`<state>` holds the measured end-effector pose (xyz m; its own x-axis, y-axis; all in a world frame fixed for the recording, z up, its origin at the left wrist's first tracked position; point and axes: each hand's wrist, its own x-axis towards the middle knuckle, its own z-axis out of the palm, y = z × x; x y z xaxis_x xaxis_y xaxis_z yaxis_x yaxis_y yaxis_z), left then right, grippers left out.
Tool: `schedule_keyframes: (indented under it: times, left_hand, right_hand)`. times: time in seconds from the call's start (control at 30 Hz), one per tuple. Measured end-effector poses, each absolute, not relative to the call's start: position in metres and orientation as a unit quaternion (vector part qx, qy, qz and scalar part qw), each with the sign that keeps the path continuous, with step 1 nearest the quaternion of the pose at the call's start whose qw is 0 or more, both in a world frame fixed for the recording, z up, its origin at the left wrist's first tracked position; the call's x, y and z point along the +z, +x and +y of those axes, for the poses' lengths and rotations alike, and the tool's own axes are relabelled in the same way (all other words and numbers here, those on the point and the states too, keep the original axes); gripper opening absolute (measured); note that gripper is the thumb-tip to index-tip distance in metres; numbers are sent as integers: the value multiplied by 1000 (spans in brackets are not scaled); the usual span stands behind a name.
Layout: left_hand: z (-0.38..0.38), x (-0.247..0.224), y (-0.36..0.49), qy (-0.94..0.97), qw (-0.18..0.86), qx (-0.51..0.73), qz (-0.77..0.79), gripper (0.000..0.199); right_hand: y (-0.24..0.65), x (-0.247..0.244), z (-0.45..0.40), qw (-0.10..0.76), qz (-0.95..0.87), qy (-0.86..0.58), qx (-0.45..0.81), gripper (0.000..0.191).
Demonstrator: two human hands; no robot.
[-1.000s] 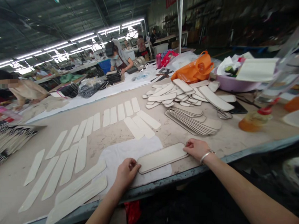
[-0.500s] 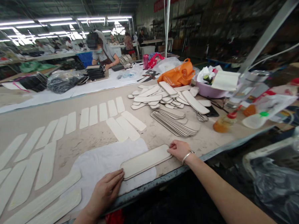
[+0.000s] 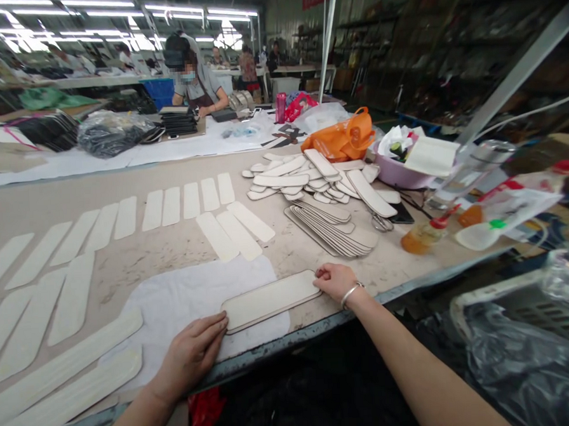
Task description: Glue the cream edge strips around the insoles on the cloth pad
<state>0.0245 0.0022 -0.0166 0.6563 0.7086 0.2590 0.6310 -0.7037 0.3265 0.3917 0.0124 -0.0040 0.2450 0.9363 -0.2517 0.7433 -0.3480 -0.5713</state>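
A long pale strip with a dark rim (image 3: pixel 272 301) lies on a white cloth (image 3: pixel 174 294) near the table's front edge. At its left end my left hand (image 3: pixel 196 346) rests with the fingers close together, their tips on the strip's edge. My right hand (image 3: pixel 334 281) pinches the strip's right end between thumb and fingers. Beyond it is a fanned stack of dark-edged strips (image 3: pixel 330 228), and behind that a loose pile of similar strips (image 3: pixel 292 179). Separate pale strips (image 3: pixel 72 300) lie in rows on the left.
An orange bag (image 3: pixel 340 139), a purple basin (image 3: pixel 401 172) and a bottle of amber liquid (image 3: pixel 422 234) stand on the right. Scissors (image 3: pixel 382 223) lie beside the pile. A person (image 3: pixel 196 84) works across the table. A crate (image 3: pixel 532 308) is at the lower right.
The view has shifted slightly, so the table and its contents appear a little further left and higher. Both hands keep their places at the strip's ends.
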Motion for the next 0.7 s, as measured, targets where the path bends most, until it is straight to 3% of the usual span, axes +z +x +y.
schedule_keyframes:
  times: [0.7]
  left_hand:
    - [-1,-15,28,901,105,197,372,29]
  right_hand:
    - [390,-3,9,169,-566,-759,275,16]
